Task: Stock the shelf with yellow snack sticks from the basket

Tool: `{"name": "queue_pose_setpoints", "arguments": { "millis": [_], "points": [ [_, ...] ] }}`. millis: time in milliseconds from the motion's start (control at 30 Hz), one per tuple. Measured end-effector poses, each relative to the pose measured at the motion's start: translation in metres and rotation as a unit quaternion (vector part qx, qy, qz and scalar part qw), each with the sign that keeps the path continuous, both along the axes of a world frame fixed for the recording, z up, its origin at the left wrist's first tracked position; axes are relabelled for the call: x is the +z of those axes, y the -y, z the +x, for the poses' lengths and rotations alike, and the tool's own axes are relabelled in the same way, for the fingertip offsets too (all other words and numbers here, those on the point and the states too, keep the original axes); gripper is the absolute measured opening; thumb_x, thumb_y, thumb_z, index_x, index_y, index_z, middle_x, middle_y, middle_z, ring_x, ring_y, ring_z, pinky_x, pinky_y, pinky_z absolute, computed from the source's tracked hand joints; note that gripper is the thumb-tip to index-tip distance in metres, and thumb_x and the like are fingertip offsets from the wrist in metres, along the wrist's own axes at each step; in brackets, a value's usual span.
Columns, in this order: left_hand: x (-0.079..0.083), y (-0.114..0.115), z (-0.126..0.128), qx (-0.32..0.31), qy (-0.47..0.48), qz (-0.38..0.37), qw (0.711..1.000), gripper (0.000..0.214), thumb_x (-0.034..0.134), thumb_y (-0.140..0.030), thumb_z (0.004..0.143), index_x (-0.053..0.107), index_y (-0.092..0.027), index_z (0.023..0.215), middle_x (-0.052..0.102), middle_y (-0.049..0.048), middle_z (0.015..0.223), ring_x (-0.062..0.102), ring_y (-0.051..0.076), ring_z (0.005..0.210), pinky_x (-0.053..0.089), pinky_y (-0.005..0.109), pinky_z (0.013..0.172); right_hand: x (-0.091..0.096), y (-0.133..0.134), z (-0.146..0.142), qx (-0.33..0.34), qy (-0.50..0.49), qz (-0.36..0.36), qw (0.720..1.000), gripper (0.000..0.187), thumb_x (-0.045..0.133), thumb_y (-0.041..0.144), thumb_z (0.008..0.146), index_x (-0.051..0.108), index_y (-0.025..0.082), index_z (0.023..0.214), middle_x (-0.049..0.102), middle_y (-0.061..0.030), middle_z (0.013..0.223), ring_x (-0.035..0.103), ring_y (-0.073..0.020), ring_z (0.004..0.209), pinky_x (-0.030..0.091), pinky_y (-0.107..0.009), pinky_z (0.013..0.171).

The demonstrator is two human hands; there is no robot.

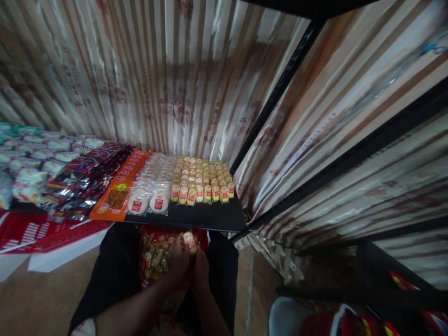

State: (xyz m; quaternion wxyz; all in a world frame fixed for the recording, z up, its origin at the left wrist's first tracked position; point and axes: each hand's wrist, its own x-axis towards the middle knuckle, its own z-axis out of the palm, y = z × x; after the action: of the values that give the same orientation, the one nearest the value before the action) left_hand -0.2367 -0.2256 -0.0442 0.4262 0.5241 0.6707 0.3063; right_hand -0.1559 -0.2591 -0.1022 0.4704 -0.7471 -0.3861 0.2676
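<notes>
Between my knees, my left hand (180, 255) and my right hand (200, 266) come together at a small yellow wrapped snack cake (189, 241) with a red label. Both hands have their fingers closed on its sides, and it stands roughly upright. Just below lies a red bag (143, 275) with several more such snacks (157, 256) in it, partly hidden by my hands and forearms. On the black shelf (196, 219) ahead, similar yellow snack cakes (199, 182) stand in neat rows at the right end.
Left along the shelf are round white crackers (158, 202), an orange snack packet (117, 196), dark shiny packets (75, 191) and white packets (30, 182). Black metal bars (280, 84) and a striped curtain (175, 74) bound the shelf. A red carton (31, 235) is below left.
</notes>
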Motion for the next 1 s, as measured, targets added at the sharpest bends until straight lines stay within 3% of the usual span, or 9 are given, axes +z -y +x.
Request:
{"name": "queue_pose_setpoints", "arguments": {
  "millis": [133, 300, 500, 600, 700, 800, 1000],
  "points": [
    [0.003, 0.005, 0.001, 0.002, 0.018, 0.032, 0.999, 0.037, 0.042, -0.022, 0.083, 0.056, -0.017, 0.117, 0.065, 0.0099, 0.114, 0.059, 0.019, 0.109, 0.045, 0.035, 0.096, 0.015, 0.004, -0.003, -0.044, -0.113, -0.051, 0.991, 0.038, 0.039, 0.04, 0.078, 0.063, 0.016, 0.094, 0.069, -0.0142, 0.103, 0.065, -0.025, 0.098, 0.049, -0.037, 0.088],
    [0.007, 0.005, 0.002, -0.005, 0.064, 0.08, 0.995, 0.039, 0.041, -0.023, 0.082, 0.055, -0.017, 0.118, 0.066, 0.0103, 0.11, 0.063, 0.018, 0.096, 0.048, 0.036, 0.09, 0.038, 0.007, -0.003, -0.034, -0.044, -0.039, 0.998, 0.043, 0.039, 0.043, 0.077, 0.06, 0.015, 0.103, 0.065, -0.0151, 0.11, 0.059, -0.0263, 0.105, 0.043, -0.042, 0.096],
    [0.014, -0.007, 0.011, 0.009, 0.103, 0.132, 0.986, 0.042, 0.043, -0.025, 0.08, 0.051, -0.014, 0.12, 0.064, 0.0122, 0.113, 0.06, 0.019, 0.103, 0.046, 0.037, 0.095, 0.06, -0.002, 0.0, 0.009, 0.033, 0.025, 0.999, 0.044, 0.039, 0.042, 0.08, 0.06, 0.014, 0.107, 0.064, -0.0151, 0.106, 0.058, -0.0262, 0.102, 0.045, -0.042, 0.091],
    [0.025, -0.017, 0.016, -0.001, 0.116, 0.139, 0.983, 0.04, 0.045, -0.027, 0.081, 0.051, -0.014, 0.119, 0.063, 0.0116, 0.112, 0.06, 0.018, 0.101, 0.047, 0.036, 0.093, 0.07, -0.011, 0.005, 0.027, 0.048, 0.044, 0.998, 0.046, 0.044, 0.042, 0.079, 0.057, 0.013, 0.113, 0.061, -0.0166, 0.11, 0.059, -0.0259, 0.1, 0.049, -0.04, 0.085],
    [0.037, -0.029, 0.021, -0.019, 0.119, 0.15, 0.981, 0.038, 0.047, -0.026, 0.08, 0.051, -0.015, 0.116, 0.063, 0.0109, 0.111, 0.06, 0.018, 0.098, 0.048, 0.035, 0.091, 0.079, -0.023, 0.01, 0.029, 0.09, 0.063, 0.994, 0.044, 0.047, 0.037, 0.078, 0.057, 0.013, 0.114, 0.061, -0.0159, 0.11, 0.057, -0.0262, 0.102, 0.047, -0.041, 0.088],
    [0.048, -0.042, 0.027, -0.03, 0.103, 0.15, 0.983, 0.035, 0.047, -0.023, 0.08, 0.052, -0.016, 0.113, 0.063, 0.009, 0.107, 0.06, 0.016, 0.096, 0.047, 0.033, 0.091, 0.087, -0.038, 0.016, 0.023, 0.124, 0.068, 0.99, 0.042, 0.047, 0.036, 0.079, 0.057, 0.014, 0.113, 0.062, -0.0147, 0.107, 0.056, -0.0257, 0.101, 0.046, -0.04, 0.088],
    [0.067, -0.065, 0.036, -0.052, 0.027, 0.156, 0.986, 0.031, 0.044, -0.02, 0.082, 0.056, -0.018, 0.111, 0.058, 0.0067, 0.104, 0.058, 0.015, 0.096, 0.047, 0.029, 0.09, 0.088, -0.07, 0.025, 0.004, 0.092, 0.079, 0.993, 0.043, 0.045, 0.039, 0.082, 0.056, 0.013, 0.115, 0.06, -0.0153, 0.105, 0.059, -0.023, 0.092, 0.051, -0.035, 0.077]
  ]
}}
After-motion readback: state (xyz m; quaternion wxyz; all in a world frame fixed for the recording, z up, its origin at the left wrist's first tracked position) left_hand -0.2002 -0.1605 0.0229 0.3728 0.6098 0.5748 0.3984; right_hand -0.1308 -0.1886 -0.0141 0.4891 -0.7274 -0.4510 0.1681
